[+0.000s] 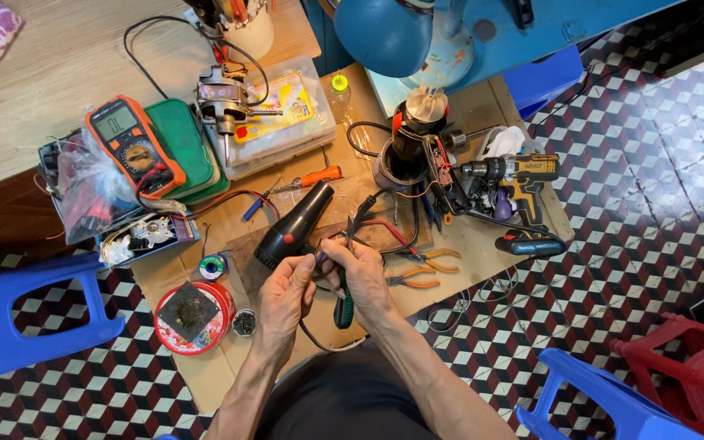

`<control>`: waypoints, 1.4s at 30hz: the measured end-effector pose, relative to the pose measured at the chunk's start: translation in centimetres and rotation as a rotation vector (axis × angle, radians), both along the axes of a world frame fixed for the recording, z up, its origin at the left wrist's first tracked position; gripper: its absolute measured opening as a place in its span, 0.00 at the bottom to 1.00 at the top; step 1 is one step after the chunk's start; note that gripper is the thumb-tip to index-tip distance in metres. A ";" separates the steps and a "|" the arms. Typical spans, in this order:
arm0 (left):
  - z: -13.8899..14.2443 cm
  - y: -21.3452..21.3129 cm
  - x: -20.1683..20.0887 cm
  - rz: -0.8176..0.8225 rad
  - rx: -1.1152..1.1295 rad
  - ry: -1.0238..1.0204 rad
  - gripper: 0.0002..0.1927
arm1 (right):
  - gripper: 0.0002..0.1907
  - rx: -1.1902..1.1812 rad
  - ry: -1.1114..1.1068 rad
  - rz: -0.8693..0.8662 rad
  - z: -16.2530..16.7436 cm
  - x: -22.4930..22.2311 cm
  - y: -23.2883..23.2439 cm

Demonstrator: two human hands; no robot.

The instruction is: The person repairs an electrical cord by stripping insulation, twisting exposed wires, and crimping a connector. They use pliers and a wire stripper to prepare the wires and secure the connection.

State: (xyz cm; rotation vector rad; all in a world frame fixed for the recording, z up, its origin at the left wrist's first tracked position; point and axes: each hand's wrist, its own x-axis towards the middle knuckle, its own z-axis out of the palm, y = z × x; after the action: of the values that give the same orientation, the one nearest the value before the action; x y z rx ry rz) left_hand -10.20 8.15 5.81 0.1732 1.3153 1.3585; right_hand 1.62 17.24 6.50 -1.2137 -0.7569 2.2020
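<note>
- Both hands met low in the middle of the view, over a sheet of cardboard (482,244) laid on the tiled floor (653,179).
- Left hand (284,287) had its fingers curled and pressed together at the tips, pinching a thin wire end beside the rear of a black hair dryer (293,225).
- Right hand (363,275) pinched the same wire from the other side; a green-handled tool (344,308) hung below its palm, and I could not tell how it was gripped.
- That hair dryer lay on the cardboard just beyond the fingertips, nozzle pointing far and right, casing apparently closed.
- Judging by this, the wiring work was mid-way: leads were loose and being handled, nothing looked joined yet.
- Orange pliers (429,261) lay just right of the hands, unused.
- Farther right sat a cordless drill (515,175), and beside it an opened motor unit (413,147) with wires spilling out.
- To the far left rested an orange multimeter (134,147) on a green case, near a wooden table (59,73).
- Near left stood a red round tin (193,316) and a small solder spool (213,266).
</note>
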 end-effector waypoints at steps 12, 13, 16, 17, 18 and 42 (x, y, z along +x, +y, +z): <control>-1.8 -0.2 0.7 -0.024 -0.080 0.134 0.16 | 0.20 0.035 -0.842 0.339 -5.3 12.0 4.7; -1.9 -0.2 1.0 -0.035 -0.083 0.154 0.16 | 0.22 0.145 -1.073 0.408 -5.5 13.2 5.7; -1.7 -0.2 1.8 -0.014 -0.048 0.116 0.13 | 0.28 0.746 -1.189 0.198 -5.0 16.0 7.0; -1.6 -0.2 2.0 -0.014 -0.031 0.121 0.13 | 0.32 0.970 -1.229 0.122 -4.9 16.5 7.0; -1.4 -0.3 2.2 -0.013 -0.015 0.125 0.13 | 0.35 1.197 -1.261 0.043 -4.9 16.9 6.8; 2.7 7.2 10.5 0.266 -0.016 0.276 0.14 | 0.13 0.749 -0.978 0.003 -5.5 25.6 16.1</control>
State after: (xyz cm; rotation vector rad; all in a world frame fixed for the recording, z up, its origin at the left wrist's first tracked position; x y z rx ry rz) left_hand 0.32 15.32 8.51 0.1847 1.6237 1.5889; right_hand 27.23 33.32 0.98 -1.7733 -1.7271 0.9858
